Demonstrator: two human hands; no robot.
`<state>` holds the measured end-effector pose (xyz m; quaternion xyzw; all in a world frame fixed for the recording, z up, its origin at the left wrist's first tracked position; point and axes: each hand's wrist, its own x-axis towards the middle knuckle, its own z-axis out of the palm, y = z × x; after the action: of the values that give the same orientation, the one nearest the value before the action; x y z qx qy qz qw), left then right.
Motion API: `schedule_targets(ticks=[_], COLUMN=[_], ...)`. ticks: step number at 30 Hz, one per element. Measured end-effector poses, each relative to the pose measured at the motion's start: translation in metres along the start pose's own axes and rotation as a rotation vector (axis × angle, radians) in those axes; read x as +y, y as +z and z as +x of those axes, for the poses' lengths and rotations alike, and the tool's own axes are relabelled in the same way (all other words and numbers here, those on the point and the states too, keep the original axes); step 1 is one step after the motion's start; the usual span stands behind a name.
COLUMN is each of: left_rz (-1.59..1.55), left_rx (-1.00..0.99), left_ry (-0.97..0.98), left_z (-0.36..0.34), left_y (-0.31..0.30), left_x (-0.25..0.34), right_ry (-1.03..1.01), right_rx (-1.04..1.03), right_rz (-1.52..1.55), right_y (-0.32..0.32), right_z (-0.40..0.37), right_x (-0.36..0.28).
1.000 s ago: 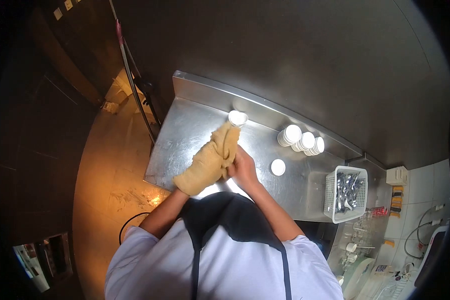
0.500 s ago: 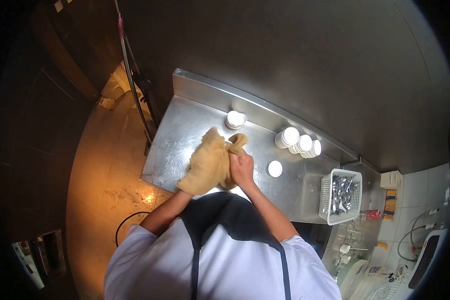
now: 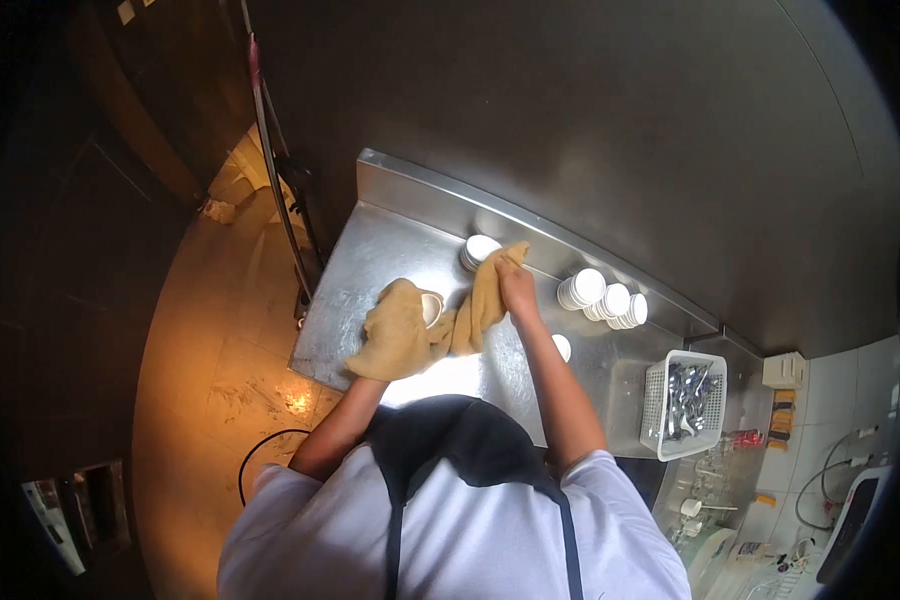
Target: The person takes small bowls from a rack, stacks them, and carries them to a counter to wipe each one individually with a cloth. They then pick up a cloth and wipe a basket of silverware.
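Observation:
A tan cloth [image 3: 395,335] drapes over my left hand, whose fingers are hidden; only the wrist [image 3: 372,390] shows below it. Within the cloth on that side sits a small white bowl [image 3: 431,310], gripped through the fabric, its opening partly visible. My right hand [image 3: 515,288] is closed around the other end of the cloth, which hangs down in a twisted strip. Just behind that hand, a short stack of white bowls [image 3: 480,250] is partly covered by the cloth. Beside my right forearm a single white bowl [image 3: 562,348] shows in part.
Three stacks of white bowls [image 3: 610,300] stand along the raised back edge of the steel counter [image 3: 355,245]. To the right is a white plastic basket [image 3: 654,405] full of metal cutlery [image 3: 690,400]. A dark wall rises behind, and tiled floor [image 3: 220,340] lies left.
My right hand has moved up and right, drawing its end of the cloth away from my left hand. The white bowl in the cloth has come into view.

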<state>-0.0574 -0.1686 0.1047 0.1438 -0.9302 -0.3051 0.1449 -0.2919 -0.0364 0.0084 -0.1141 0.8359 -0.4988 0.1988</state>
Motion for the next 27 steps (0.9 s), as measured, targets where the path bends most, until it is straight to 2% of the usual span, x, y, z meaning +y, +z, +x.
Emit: schedule_targets(ticks=[4,6,8,10,12,14,15,18,19,22,25,27], left_rz=[-0.022,-0.048,-0.126,-0.358,-0.765,-0.698,-0.568,-0.706,-0.343,-0.315,-0.721,-0.609], left_rx=[0.052,0.073,0.094,0.091,0.028,0.067,-0.117,-0.164,-0.228,-0.173,0.173,0.293], left_ry=[-0.061,-0.060,-0.068,-0.115,-0.235,-0.061,-0.112,-0.119,-0.091,-0.100,-0.086,-0.061], left_z=[-0.005,-0.007,-0.004,0.002,0.005,-0.003,-0.003,-0.008,0.005,0.011,-0.007,-0.012], left_y=[0.015,0.027,0.043,0.056,0.049,0.054,0.050,0.049,0.026,0.032,0.067,0.102], left_x=[-0.010,-0.012,-0.007,0.006,0.026,0.017,0.006,-0.002,0.021,0.019,0.019,-0.007], right_ry=[-0.093,-0.258,-0.348,-0.430,-0.452,-0.505,-0.548,-0.640,-0.666,-0.643,-0.518,-0.434], right_rx=[-0.224,-0.272,-0.368,-0.284,-0.244,-0.226,-0.225,-0.192,-0.177,-0.027,0.141,0.133], right_rz=[0.167,0.225,0.046,0.063,0.070,-0.025,-0.130,-0.365,-0.428,-0.500,-0.219,-0.169], right_y=[-0.022,-0.020,-0.010,0.007,-0.001,-0.004,-0.008,-0.022,-0.025,-0.014,0.012,0.025], right_z=[-0.058,-0.101,-0.110,-0.127,-0.124,-0.127,-0.128,-0.130,-0.131,-0.132,-0.132,-0.132], right_x=[0.001,-0.025,-0.002,-0.031,-0.038,-0.035,-0.032,-0.032,-0.034,-0.022,-0.012,-0.003])
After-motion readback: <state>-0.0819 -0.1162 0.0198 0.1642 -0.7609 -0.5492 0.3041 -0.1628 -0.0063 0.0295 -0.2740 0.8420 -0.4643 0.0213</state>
